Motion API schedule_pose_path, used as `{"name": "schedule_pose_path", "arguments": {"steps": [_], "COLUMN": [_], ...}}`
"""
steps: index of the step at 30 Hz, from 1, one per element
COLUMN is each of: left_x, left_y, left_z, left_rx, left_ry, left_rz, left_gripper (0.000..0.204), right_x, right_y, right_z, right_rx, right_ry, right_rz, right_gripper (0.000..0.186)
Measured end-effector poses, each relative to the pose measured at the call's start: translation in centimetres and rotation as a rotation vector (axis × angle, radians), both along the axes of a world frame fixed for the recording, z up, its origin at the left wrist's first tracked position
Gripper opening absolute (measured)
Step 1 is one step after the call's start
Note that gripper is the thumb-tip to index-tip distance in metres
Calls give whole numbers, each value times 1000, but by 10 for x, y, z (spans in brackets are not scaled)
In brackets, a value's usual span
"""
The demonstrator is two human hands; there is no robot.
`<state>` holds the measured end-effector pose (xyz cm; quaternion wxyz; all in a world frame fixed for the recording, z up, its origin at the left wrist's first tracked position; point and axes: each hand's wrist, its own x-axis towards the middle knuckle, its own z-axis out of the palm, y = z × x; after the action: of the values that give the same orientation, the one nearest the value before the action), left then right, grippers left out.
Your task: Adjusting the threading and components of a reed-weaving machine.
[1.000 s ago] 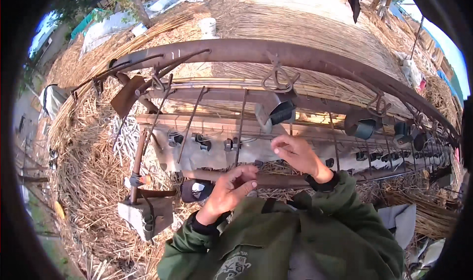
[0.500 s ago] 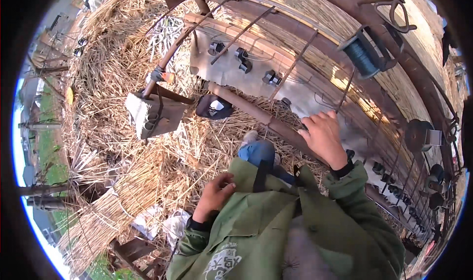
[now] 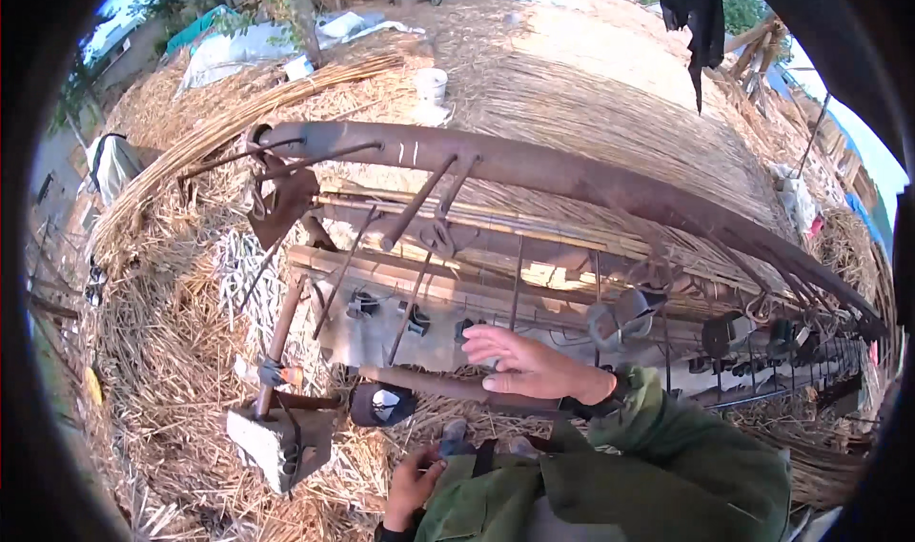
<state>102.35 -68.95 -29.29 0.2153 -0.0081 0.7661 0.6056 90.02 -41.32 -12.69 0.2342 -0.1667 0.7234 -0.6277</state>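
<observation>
Straw (image 3: pixel 181 370) covers the ground, and beyond the rusty beam (image 3: pixel 572 175) a broad reed mat (image 3: pixel 610 94) lies in sunlight. Over the past second the left hand (image 3: pixel 412 490) has dropped from in front of the frame to the hem of the green jacket (image 3: pixel 610 485), while the right hand (image 3: pixel 524 363) has shifted leftward, away from the hanging wire spool (image 3: pixel 605 325) — now well apart from it. Neither hand appears to be working the spool, so I judge the right one to be between grips.

Its forearm crosses the picture from the right, palm flattened, fingers stretched out together and thumb set apart; it looks empty. Its fingertips are just beside a small black piece (image 3: pixel 463 329) at the pale strip (image 3: pixel 367 347), above the lower bar (image 3: pixel 429 383); whether they touch, I cannot tell. The left fingers curl loosely — what they hold, if anything, is unclear.
</observation>
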Motion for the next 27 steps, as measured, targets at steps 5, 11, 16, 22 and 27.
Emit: {"name": "schedule_pose_path", "arguments": {"steps": [5, 11, 16, 22, 27], "left_x": [-71, -258, -274, -245, -139], "left_y": [-21, -18, -45, -55, -79], "left_z": [15, 94, 77, 88, 98], "left_rx": [229, 472, 439, 370, 93], "left_ry": [143, 427, 384, 403, 343], "left_rz": [386, 614, 660, 503, -64], "left_gripper": [22, 22, 22, 22, 22], "right_x": [-142, -270, -204, -158, -101], "right_y": [-26, 142, -2, -13, 4], "right_z": [-105, -346, -193, -120, -85], "right_rx": [-132, -59, 74, 476, 276], "right_ry": [-454, -181, -642, -286, 297], "right_rz": [-731, -766, -399, -186, 194], "right_gripper": [55, 36, 34, 25, 17]}}
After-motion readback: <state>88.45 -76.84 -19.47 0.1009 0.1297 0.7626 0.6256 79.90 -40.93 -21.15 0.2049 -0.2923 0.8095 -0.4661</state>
